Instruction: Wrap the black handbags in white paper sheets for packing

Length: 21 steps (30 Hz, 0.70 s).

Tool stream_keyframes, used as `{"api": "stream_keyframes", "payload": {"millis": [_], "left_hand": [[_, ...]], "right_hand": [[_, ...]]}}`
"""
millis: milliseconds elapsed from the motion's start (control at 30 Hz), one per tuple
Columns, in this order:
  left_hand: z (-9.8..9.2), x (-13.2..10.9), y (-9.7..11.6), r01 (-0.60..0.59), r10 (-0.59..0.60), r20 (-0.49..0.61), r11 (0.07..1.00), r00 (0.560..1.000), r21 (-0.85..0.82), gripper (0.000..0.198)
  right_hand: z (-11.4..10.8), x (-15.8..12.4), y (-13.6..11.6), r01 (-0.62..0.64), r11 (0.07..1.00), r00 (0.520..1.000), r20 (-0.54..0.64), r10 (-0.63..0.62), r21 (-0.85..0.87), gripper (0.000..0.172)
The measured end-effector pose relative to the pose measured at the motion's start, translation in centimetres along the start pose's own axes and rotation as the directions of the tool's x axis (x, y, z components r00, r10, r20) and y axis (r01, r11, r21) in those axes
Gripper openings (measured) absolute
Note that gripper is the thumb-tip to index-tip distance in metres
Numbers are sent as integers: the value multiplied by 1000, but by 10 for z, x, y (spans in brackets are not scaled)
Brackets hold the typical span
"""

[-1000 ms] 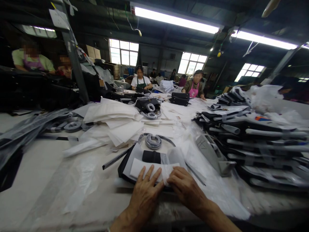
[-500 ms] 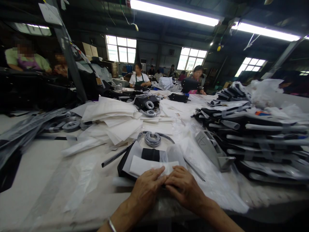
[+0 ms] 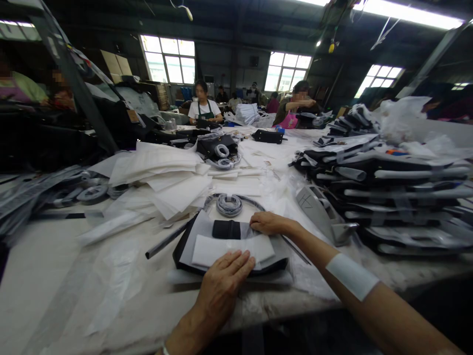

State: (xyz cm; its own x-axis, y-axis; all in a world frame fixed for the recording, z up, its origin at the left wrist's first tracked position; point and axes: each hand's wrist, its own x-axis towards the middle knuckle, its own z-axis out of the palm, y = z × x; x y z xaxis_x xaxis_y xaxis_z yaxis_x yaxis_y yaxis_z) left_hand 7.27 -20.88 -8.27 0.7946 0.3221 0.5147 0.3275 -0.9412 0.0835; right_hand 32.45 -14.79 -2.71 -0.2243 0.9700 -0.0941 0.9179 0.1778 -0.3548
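Note:
A black bag (image 3: 181, 249) lies flat in front of me, with a thin translucent sheet (image 3: 201, 230) over it. On that rest a small black pouch-like piece (image 3: 225, 230) and a folded white foam sheet (image 3: 214, 250). My left hand (image 3: 227, 276) presses flat on the foam's near edge, fingers stretched out. At the bag's far right corner is my right hand (image 3: 268, 223), its fingers curled together; what they grip is hidden. Just beyond the bag, a wrapped coil of strap (image 3: 229, 205) sits inside a black strap loop (image 3: 207, 199).
A grey tape dispenser (image 3: 321, 212) stands at right, beside a tall stack of wrapped black bags (image 3: 399, 197). White foam sheets (image 3: 158, 172) are piled at left, near wrapped straps (image 3: 55, 192). Co-workers, including a person in a green apron (image 3: 205, 108), sit across the table.
My right hand has moved from beside my left hand at the near edge to the bag's far right corner. My left hand stays on the foam. The camera view has shifted.

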Motion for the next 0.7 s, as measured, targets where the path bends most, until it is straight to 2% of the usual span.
{"api": "stream_keyframes", "payload": {"millis": [100, 167, 233, 300, 367, 467, 500, 567, 633, 700], "left_hand": [[-1, 0, 0, 17, -18, -15, 999, 1000, -41, 54], [-1, 0, 1, 19, -19, -13, 998, 1000, -52, 52], [-1, -1, 2, 18, -18, 1, 998, 1000, -57, 51], [-2, -1, 3, 23, -22, 5, 997, 1000, -68, 50], [-2, -2, 4, 32, -32, -1, 996, 999, -85, 50], [-3, -2, 5, 36, -36, -1, 995, 999, -92, 51], [-3, -3, 5, 33, -33, 2, 996, 999, -85, 51], [-2, -3, 4, 24, -23, 9, 998, 1000, -62, 52], [-1, -3, 4, 9, -9, 10, 999, 1000, -34, 53], [-1, -3, 4, 0, 0, 10, 1000, 1000, -13, 54]], "right_hand": [[-3, -7, -1, -53, 994, 992, -109, 63, 93, 17], [-2, -27, -10, -81, 987, 966, -235, 112, 138, 21], [6, -61, -24, -33, 986, 893, -438, 102, 162, 22], [20, -106, -39, 114, 987, 803, -596, -23, 115, 18], [42, -150, -53, 290, 957, 792, -559, -245, -10, 17], [85, -194, -65, 414, 879, 804, -358, -475, -238, 27], [99, -200, -66, 411, 858, 803, -325, -500, -306, 32], [121, -199, -67, 364, 848, 794, -347, -499, -385, 39], [134, -188, -67, 317, 877, 764, -451, -461, -360, 39], [136, -176, -70, 324, 907, 722, -549, -420, -267, 32]]}}
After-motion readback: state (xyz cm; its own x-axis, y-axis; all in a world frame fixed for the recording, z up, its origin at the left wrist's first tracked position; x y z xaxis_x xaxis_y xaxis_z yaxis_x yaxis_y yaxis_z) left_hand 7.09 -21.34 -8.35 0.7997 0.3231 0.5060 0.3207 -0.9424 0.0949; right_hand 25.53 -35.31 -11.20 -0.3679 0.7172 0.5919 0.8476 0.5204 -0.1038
